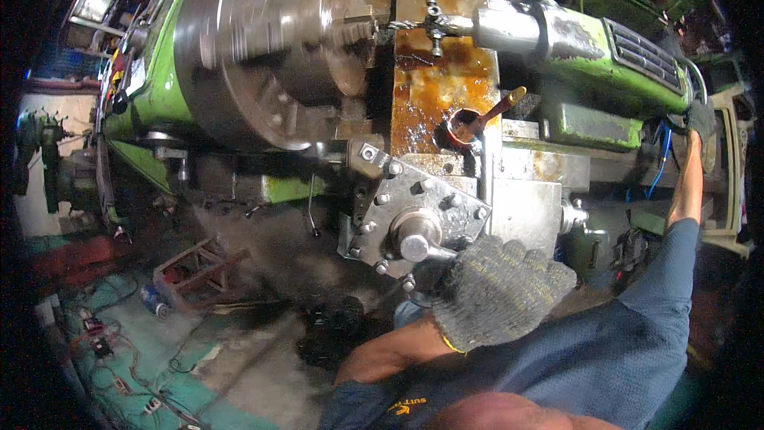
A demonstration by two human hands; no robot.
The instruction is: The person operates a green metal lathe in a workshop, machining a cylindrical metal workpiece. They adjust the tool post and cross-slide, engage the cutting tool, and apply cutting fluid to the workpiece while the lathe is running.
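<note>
My left hand [505, 293], in a grey knit glove, is closed around the lever [440, 253] of the square tool post [430, 199]. Out at the far right, my right hand [700, 119], also gloved, grips the tailstock handwheel [697, 84], which is partly hidden at the dark rim of the view. A drill bit [404, 25] sits in a drill chuck [434, 25] on the tailstock quill [508, 29]. Its tip meets the workpiece [362, 28] held in the large lathe chuck [263, 48], which is blurred as if spinning.
A cup [461, 129] with a wooden-handled brush [505, 103] stands on the oily brown plate [442, 80] below the drill. The green tailstock [589, 44] lies to the right. At lower left are a rusty metal frame [191, 275], a spray can [153, 301] and cables on the floor.
</note>
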